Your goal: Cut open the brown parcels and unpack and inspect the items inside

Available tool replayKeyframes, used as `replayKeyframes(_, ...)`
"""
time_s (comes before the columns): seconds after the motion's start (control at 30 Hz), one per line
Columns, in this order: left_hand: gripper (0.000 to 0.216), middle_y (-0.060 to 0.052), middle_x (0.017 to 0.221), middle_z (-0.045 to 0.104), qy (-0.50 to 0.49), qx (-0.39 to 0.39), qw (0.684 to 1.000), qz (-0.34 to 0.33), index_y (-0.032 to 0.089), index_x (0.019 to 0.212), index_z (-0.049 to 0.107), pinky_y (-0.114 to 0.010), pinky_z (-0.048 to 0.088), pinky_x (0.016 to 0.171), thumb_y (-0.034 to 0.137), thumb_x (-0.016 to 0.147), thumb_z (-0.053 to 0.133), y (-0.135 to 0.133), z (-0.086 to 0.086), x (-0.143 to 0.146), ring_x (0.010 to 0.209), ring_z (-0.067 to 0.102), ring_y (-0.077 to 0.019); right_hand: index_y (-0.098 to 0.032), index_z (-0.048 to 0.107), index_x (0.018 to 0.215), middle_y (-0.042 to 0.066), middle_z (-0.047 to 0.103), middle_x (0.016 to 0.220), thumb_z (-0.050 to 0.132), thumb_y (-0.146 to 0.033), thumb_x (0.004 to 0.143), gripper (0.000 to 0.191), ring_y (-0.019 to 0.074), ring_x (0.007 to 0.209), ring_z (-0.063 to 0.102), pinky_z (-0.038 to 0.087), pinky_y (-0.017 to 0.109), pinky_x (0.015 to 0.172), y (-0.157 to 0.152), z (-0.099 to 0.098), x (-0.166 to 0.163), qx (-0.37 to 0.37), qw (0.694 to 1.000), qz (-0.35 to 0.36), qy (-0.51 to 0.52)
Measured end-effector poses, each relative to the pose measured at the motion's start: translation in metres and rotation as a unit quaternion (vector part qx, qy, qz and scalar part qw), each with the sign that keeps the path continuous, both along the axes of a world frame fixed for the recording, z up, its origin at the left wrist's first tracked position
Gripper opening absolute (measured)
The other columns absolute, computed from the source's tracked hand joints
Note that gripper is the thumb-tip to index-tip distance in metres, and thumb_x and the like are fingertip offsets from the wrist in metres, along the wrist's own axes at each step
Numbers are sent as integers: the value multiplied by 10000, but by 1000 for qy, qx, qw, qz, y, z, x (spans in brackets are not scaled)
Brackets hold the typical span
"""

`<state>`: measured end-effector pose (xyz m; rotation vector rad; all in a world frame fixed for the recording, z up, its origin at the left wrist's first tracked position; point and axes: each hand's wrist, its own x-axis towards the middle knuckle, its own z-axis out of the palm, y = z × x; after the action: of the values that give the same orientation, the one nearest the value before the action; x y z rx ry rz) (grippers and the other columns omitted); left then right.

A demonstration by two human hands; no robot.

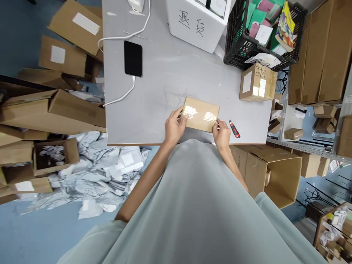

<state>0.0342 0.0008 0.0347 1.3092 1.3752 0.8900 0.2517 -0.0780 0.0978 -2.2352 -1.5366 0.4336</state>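
Between my hands is a small brown cardboard box (pixel 200 116) with shiny tape across its top, close to the near edge of the grey table (pixel 154 110). My left hand (pixel 175 125) grips its left end, thumb on top and fingers along the side. At the lower right corner, my right hand (pixel 221 132) is closed on the box, fingertips pinched at its edge. A red and black utility knife (pixel 234 129) lies on the table just right of my right hand.
A black phone (pixel 133 58) with a white cable lies at the left. Along the back stand a white bin (pixel 196 27) and a black crate (pixel 239 49) of goods. A taped carton (pixel 258 82) sits at the right. Discarded grey bags (pixel 104 172) cover the floor at left.
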Motion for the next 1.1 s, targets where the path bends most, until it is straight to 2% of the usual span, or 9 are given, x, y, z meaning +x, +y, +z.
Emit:
replayKeyframes(0.1, 636, -147, 1493, 744, -55, -41, 998, 11, 231, 1534, 694, -440, 644, 1090, 573, 1001, 751, -1, -21, -19, 1238, 770, -302, -170, 749, 1420, 160, 773, 1164, 389, -420, 1185, 498, 259, 933, 772, 646, 391, 909, 2, 17, -33, 4, 1000, 3, 1)
replayKeyframes(0.2, 703, -181, 1504, 735, -89, -61, 993, 42, 194, 1536, 678, -469, 592, 1190, 644, 999, 731, 0, -46, -36, 1349, 736, -322, -246, 727, 1476, 136, 754, 1319, 381, -468, 1202, 494, 250, 1107, 774, 652, 380, 993, 8, 23, -53, 16, 997, 51, 54)
replayKeyframes(0.27, 697, -192, 1535, 716, -84, -72, 991, 72, 191, 1514, 691, -476, 546, 1247, 665, 1003, 714, 4, -59, -47, 1424, 696, -328, -261, 725, 1479, 129, 735, 1403, 414, -504, 1193, 487, 260, 1281, 733, 623, 404, 1113, 13, 14, -51, 16, 993, 82, 87)
replayKeyframes(0.33, 659, -191, 1556, 702, -61, -77, 991, 88, 199, 1483, 714, -482, 528, 1264, 655, 1007, 707, 8, -65, -58, 1450, 678, -327, -219, 712, 1485, 165, 698, 1488, 491, -558, 1154, 522, 301, 1433, 656, 546, 476, 1242, 18, -4, -34, 7, 995, 51, 90)
replayKeyframes(0.47, 512, -165, 1485, 745, 8, -38, 996, 82, 212, 1361, 792, -475, 504, 1272, 592, 1050, 647, 13, -57, -82, 1428, 676, -305, -103, 649, 1511, 290, 681, 1508, 705, -702, 975, 805, 414, 1426, 660, 528, 624, 1227, 24, -51, 3, -97, 976, -129, 145)
replayKeyframes(0.57, 451, -144, 1326, 810, 47, -48, 993, 97, 206, 1230, 828, -472, 564, 1179, 564, 1062, 611, 9, -44, -99, 1277, 734, -305, -126, 706, 1399, 236, 798, 1315, 692, -689, 954, 718, 367, 1237, 772, 616, 560, 1116, 23, -71, 4, -139, 947, -120, 265)
replayKeyframes(0.77, 320, -116, 1193, 809, 22, -98, 984, 150, 212, 1117, 726, -405, 593, 1078, 511, 1052, 632, -11, -30, -93, 1153, 758, -267, -227, 758, 1197, 130, 826, 1269, 678, -625, 960, 470, 297, 1148, 799, 650, 468, 1052, 18, -63, -20, -59, 957, -103, 263)
replayKeyframes(0.9, 242, -114, 1229, 762, -60, -104, 979, 163, 240, 1126, 596, -382, 579, 1111, 431, 1031, 709, -18, -29, -64, 1190, 762, -236, -237, 702, 1200, 97, 805, 1238, 713, -676, 938, 511, 256, 1002, 808, 686, 450, 925, 14, -54, -6, -64, 953, -126, 268)
replayKeyframes(1.1, 246, -133, 1411, 727, -63, -152, 979, 120, 254, 958, 537, -419, 512, 1218, 399, 1066, 704, -10, -33, -41, 1411, 670, -249, -251, 589, 925, 39, 734, 985, 822, -854, 738, 673, 232, 884, 758, 699, 426, 829, -4, -55, 10, -88, 917, -168, 350)
